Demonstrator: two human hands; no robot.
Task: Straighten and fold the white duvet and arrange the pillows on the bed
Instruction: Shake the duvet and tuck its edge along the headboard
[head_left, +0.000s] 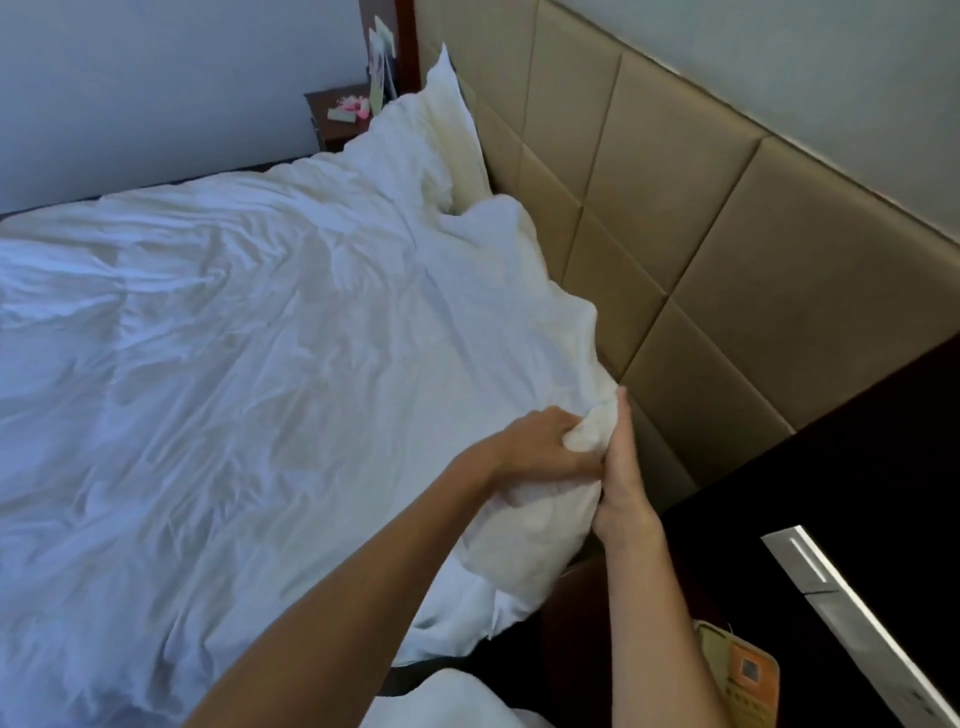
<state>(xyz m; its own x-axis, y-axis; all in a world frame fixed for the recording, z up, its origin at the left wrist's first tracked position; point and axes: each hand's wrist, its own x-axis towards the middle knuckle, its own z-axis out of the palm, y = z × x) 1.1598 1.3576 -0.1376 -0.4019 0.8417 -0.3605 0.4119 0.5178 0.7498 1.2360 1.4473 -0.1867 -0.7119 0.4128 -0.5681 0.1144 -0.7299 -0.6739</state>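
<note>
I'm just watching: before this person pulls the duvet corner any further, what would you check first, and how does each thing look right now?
1. Left hand gripping the duvet corner: ok, fingers closed on the cloth.
2. Right hand gripping too: cannot tell, it lies flat against the corner, fingers extended.
3. Duvet smooth: not ok, wrinkled all over.
4. Pillow in place: it leans on the headboard, half under the duvet, so not ok yet.
5. Room beside the bed: ok, though the dark cabinet is close to the right arm.
6. Far nightstand items safe: ok, away from the duvet.
</note>
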